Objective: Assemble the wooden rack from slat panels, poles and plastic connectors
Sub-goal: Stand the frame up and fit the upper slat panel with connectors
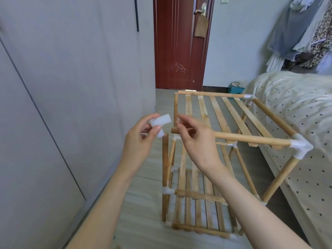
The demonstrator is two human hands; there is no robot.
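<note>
**White connector held at the rack's open front corner**

The plastic connector (160, 125), a white elbow-shaped piece, is pinched in the left hand (142, 139) between thumb and fingertips, with one socket pointing down just above the bare top of the near-left upright pole (165, 162). It is close to that pole end but not seated on it.

The right hand (195, 141) hovers beside it with fingers loosely curled, thumb and forefinger drawn near each other over the free end of the front top pole (251, 139); whether it actually grips that pole cannot be told.

The wooden rack (224, 159) stands on the floor (140, 203), partly built. Its top slat panel (221, 112) lies across the frame, and lower slat panels (199, 209) sit beneath. White connectors already join the corners on the right, one at the near-right corner (300, 147) and one at the far-right corner (248, 97).

A bed with a dotted cover (296, 108) lies just right of the rack. A grey wardrobe (62, 87) fills the left side, and a dark red door (179, 42) stands behind. Clothes (309, 29) hang at upper right.
</note>
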